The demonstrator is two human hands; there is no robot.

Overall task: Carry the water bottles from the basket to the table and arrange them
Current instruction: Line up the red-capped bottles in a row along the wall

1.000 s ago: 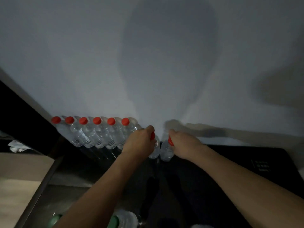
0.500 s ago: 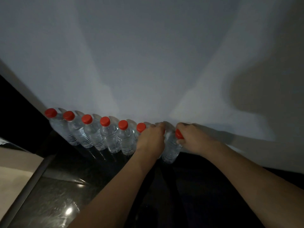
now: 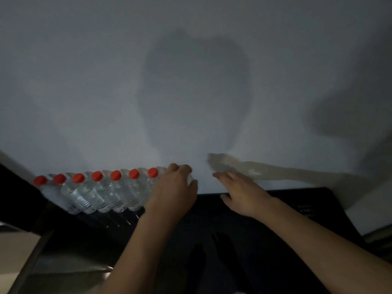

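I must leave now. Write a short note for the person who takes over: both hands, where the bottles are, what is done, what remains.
Left hand: curled over the bottle at the right end of the row; that bottle is mostly hidden.
Right hand: open, empty, above the dark table beside the row.
Bottles: seven red caps show, upright in a line along the wall, touching side by side.
Done: the row is lined up.
Left: release the end bottle. The basket is out of view, so check it for more.

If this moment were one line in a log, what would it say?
left hand: on end bottle, grip unclear | right hand: open, empty | bottles: row along wall on table
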